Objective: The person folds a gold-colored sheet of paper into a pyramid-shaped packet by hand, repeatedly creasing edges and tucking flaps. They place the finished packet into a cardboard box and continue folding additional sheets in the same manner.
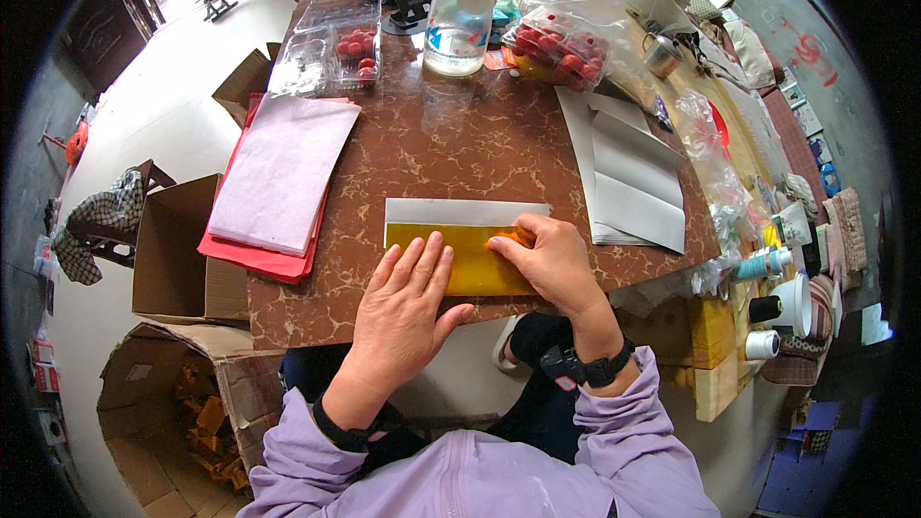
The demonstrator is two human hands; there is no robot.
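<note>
A shiny gold sheet (483, 275) lies over a white paper strip (460, 211) at the near edge of the marbled brown table (424, 158). My left hand (414, 295) rests flat on the gold sheet's left part, fingers slightly spread and holding nothing. At the sheet's right upper corner, my right hand (557, 259) pinches the gold material between thumb and curled fingers. A bit of it shows orange, bent up under that grip. The right fingertips are partly hidden.
Pink and red paper (280, 173) is stacked at left, folded white sheets (637, 187) at right. A water bottle (460, 21) stands at the back between boxes of red fruit (352, 50). Left of my legs, a cardboard carton (144, 403) holds folded gold pieces (212, 417). Thread spools (763, 345) sit right.
</note>
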